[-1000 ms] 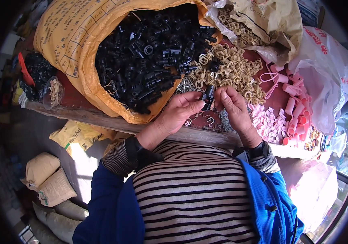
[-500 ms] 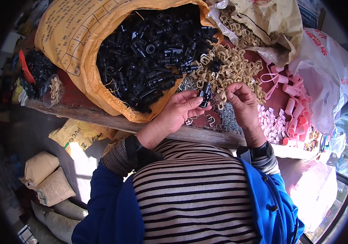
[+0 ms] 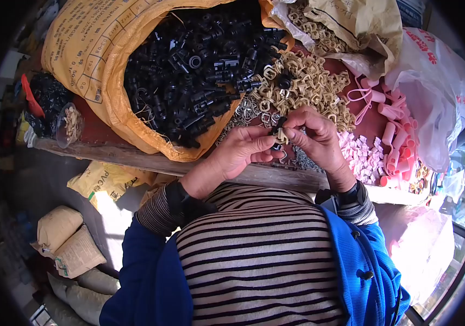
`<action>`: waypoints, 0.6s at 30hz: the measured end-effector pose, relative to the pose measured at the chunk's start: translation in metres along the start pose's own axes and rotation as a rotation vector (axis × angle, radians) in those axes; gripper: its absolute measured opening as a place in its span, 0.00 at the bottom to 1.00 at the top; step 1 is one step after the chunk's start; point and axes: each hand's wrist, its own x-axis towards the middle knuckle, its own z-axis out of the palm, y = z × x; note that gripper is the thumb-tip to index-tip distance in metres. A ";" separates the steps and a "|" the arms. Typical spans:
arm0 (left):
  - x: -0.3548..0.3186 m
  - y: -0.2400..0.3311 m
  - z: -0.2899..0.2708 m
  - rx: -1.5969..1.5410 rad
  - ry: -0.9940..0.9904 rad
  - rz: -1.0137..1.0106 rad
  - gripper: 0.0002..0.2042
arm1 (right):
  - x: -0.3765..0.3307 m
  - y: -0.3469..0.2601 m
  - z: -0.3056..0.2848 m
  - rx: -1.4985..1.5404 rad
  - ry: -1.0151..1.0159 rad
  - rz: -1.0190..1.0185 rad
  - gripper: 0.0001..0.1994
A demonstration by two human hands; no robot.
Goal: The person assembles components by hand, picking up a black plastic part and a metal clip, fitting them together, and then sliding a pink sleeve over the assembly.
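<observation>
My left hand (image 3: 243, 149) is closed on a black plastic fitting (image 3: 277, 132), held upright in front of my chest. My right hand (image 3: 315, 138) pinches a beige plastic clip (image 3: 282, 137) against the fitting's side. Fingers hide part of both pieces. Behind my hands lies a heap of beige clips (image 3: 311, 89), with silvery metal clips (image 3: 243, 115) to its left. A big orange woven sack (image 3: 115, 103) lies open on the left, full of black plastic fittings (image 3: 189, 81). Grey small pieces (image 3: 303, 162) lie partly under my right hand.
Right of my hands are small pink pieces (image 3: 364, 157) and pink tubes (image 3: 398, 146). A white plastic bag (image 3: 428, 92) and a brown paper sack (image 3: 352, 24) stand behind. The bench's wooden edge (image 3: 107, 155) runs before me. A clear cup (image 3: 69, 127) sits far left.
My right hand has moved left, bringing the beige clip from beside the black fitting onto it. My left hand keeps hold of the fitting. The view has shifted slightly.
</observation>
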 end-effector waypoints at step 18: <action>0.002 -0.003 -0.001 -0.123 -0.004 -0.065 0.12 | -0.005 -0.002 0.004 0.023 -0.027 0.113 0.07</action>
